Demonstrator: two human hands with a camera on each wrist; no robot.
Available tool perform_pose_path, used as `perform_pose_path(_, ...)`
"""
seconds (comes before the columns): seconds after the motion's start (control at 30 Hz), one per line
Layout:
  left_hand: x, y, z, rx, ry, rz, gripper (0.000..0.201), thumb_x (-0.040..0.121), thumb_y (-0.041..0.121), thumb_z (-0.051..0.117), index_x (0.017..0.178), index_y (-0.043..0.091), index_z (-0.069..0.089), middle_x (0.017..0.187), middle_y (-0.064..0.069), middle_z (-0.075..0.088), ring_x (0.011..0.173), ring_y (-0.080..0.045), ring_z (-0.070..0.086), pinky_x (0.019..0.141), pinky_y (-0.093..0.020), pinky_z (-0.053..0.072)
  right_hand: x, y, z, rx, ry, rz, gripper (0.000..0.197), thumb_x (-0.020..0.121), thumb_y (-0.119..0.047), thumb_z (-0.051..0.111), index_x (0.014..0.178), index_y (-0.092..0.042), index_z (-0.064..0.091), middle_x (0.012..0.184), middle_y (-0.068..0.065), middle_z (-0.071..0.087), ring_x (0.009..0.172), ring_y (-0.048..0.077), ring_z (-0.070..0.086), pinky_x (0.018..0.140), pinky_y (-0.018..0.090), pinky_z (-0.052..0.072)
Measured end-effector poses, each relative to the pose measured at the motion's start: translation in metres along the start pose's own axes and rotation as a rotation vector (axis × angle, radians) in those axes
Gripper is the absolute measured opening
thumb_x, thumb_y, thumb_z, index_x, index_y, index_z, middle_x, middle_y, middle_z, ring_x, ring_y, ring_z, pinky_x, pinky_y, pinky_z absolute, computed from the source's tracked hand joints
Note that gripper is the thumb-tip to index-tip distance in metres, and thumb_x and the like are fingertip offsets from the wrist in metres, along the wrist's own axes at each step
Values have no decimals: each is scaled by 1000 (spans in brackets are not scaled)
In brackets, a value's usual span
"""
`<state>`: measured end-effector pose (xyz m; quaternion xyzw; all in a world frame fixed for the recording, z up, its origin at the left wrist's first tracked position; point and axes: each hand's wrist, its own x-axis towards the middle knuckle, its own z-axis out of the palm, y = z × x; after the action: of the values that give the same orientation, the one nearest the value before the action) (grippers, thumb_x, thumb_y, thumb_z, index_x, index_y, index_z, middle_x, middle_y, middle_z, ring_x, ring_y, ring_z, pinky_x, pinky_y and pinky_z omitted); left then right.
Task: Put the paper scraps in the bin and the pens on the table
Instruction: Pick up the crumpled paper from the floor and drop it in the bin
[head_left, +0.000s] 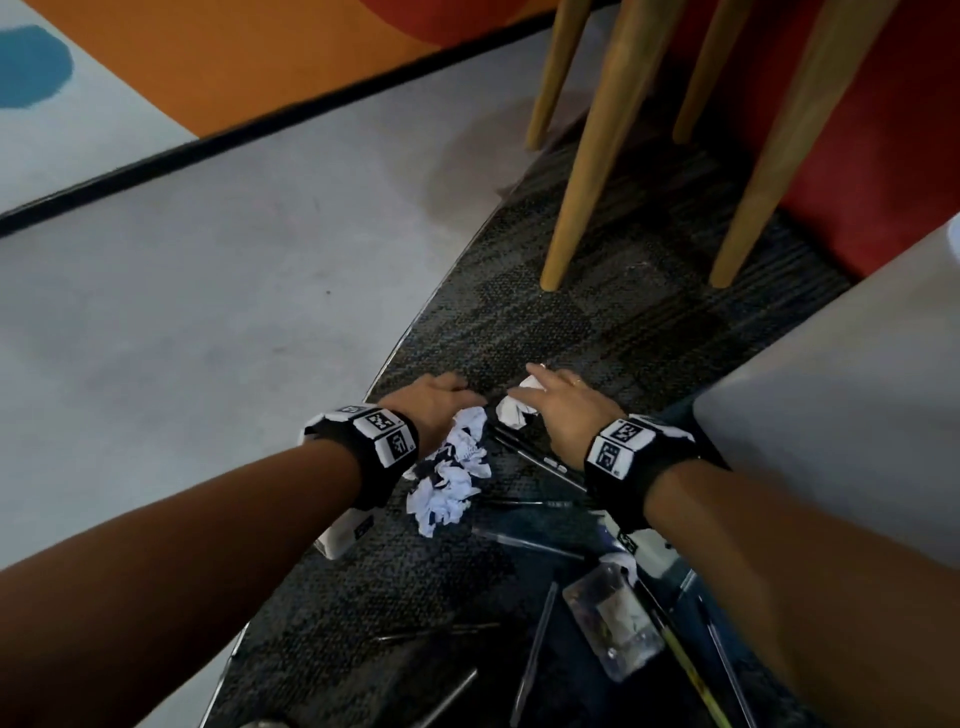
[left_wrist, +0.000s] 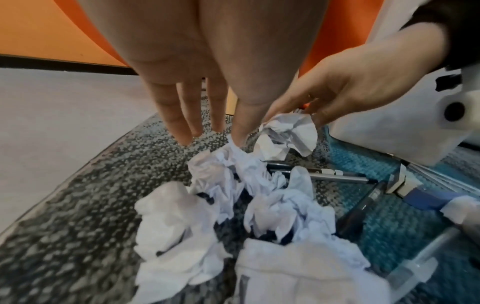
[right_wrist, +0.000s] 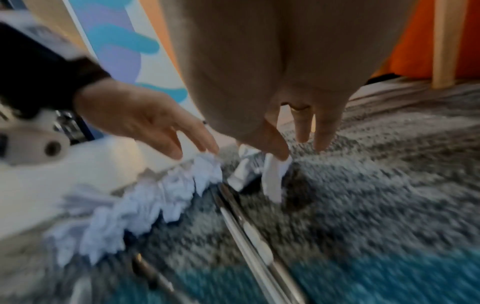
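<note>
In the head view, both hands are seen lowered over a dark patterned carpet (head_left: 597, 322) beside a grey floor (head_left: 182, 312). The left hand (head_left: 434, 402) is held with fingers extended, its fingertips at the top of a heap of crumpled paper scraps (head_left: 452, 467). The right hand (head_left: 563, 410) is laid over a separate paper ball (head_left: 517, 405), which is pinched between thumb and fingers. Several pens (head_left: 535, 457) are scattered on the carpet just beside and below the heap, and wooden chair legs (head_left: 592, 156) stand further off. In the left wrist view, the left hand's fingers (left_wrist: 182, 127) are shown straight and slightly spread, nothing held — one fingertip is touching the uppermost scrap of the heap (left_wrist: 228, 197). The paper ball (left_wrist: 287, 139) is gripped from above by the right hand (left_wrist: 345, 90), with two pens (left_wrist: 324, 174) lying just behind the heap. In the right wrist view, which is blurred, a white scrap (right_wrist: 272, 176) is seen pinched at the right thumb — the other fingers (right_wrist: 322, 131) point downward above the carpet. No bin can be made out.
</note>
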<state>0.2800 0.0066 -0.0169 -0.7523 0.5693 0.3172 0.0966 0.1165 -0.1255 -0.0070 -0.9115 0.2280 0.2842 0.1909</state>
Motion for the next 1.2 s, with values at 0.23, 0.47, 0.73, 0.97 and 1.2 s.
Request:
perform_pose_path(0.23, 17, 5, -6, 18, -2, 18, 63, 95, 0, 44, 145, 36, 33, 157, -3, 23, 141, -27, 30, 109, -38, 35, -2, 23, 24, 11, 106, 78, 38, 97, -16, 51, 133, -27, 50, 134, 6, 42, 114, 34, 51, 88, 45, 50)
perform_pose_path(0.47, 26, 14, -2, 33, -31, 22, 50, 90, 3, 54, 134, 26, 49, 132, -10, 48, 123, -32, 49, 99, -40, 45, -25, 34, -1, 110, 183, 114, 25, 99, -25, 49, 123, -22, 54, 121, 10, 55, 102, 37, 58, 85, 47, 51)
perform_pose_path(0.73, 33, 21, -12, -30, 68, 14, 32, 90, 6, 55, 119, 18, 58, 123, -10, 47, 107, -31, 55, 85, -36, 47, -99, 28, -57, 369, 475, -38, 14, 94, -26, 62, 107, -25, 66, 99, -3, 69, 93, 20, 63, 78, 32, 48)
perform_pose_path(0.97, 19, 59, -64, -201, 325, 163, 23, 90, 22, 62, 113, 19, 63, 107, -4, 51, 93, -21, 54, 86, -31, 43, -196, 33, -128, 405, 684, -6, 5, 87, -35, 67, 91, -36, 67, 73, -18, 68, 74, -2, 61, 69, 13, 43)
perform_pose_path(1.2, -27, 152, -158, -449, 630, 451, 22, 79, 21, 75, 99, 29, 69, 93, 15, 53, 84, 1, 54, 75, -6, 42, -256, 91, -180, 361, 929, 180, 10, 84, -38, 67, 94, -35, 68, 83, -26, 68, 70, 1, 66, 71, 26, 51)
